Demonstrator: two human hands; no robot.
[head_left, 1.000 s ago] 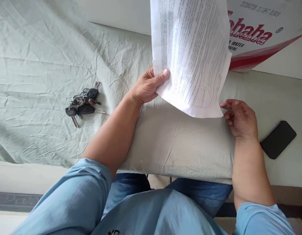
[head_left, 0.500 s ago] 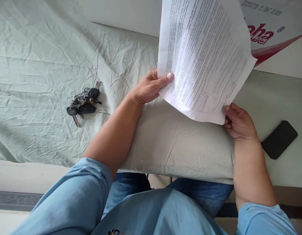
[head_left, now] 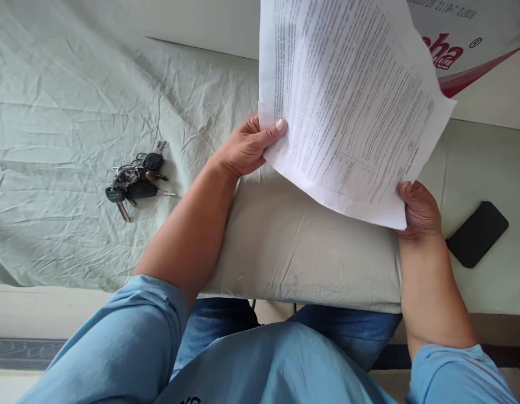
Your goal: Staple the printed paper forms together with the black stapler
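A sheaf of printed white paper is held up above a pale green pillow that lies across my lap. My left hand pinches the paper's left edge, thumb on the printed face. My right hand grips the lower right corner of the paper from underneath, its fingers partly hidden by the sheet. Both forearms rest on the pillow.
A bunch of keys lies on the wrinkled green bed sheet to the left. A black phone lies at the right. A white carton with red lettering stands behind the paper.
The paper has spread and tilted to the right. My right hand, earlier open and apart from the sheet, has closed on its lower right corner.
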